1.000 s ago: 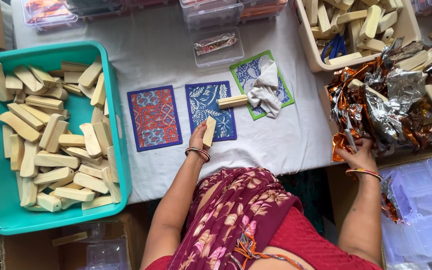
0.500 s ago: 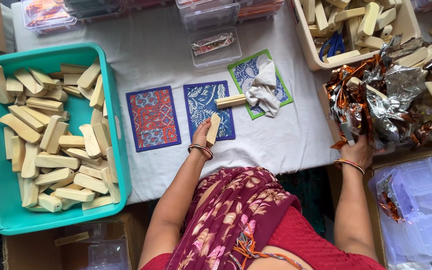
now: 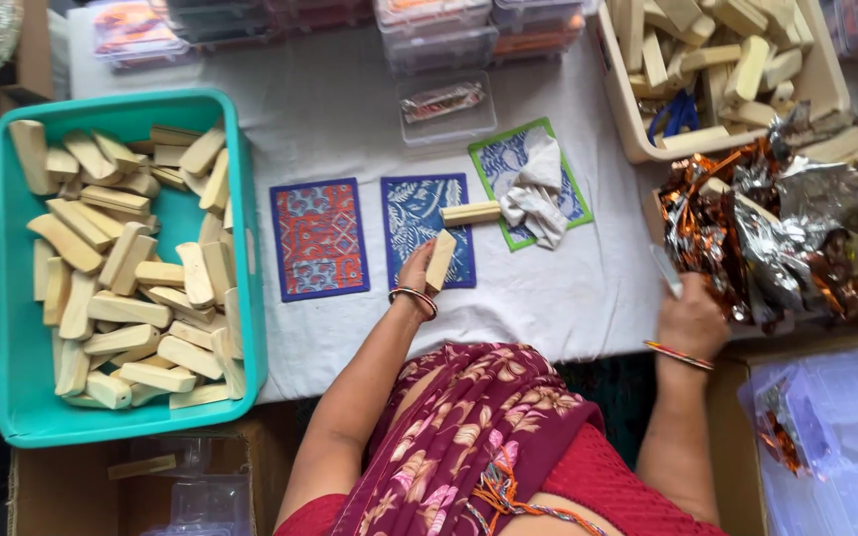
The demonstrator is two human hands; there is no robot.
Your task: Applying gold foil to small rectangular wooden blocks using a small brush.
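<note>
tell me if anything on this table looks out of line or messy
Two things. The green-edged card lies tilted, while the red card and blue card sit square; a crumpled white cloth sprawls across it. At the right, the foil wrappers are a loose, crinkled heap.

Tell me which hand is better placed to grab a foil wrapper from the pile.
Right, probably. The right hand is at the edge of the foil wrapper pile, while the left hand holds a wooden block over the blue card, well away from the foil.
</note>
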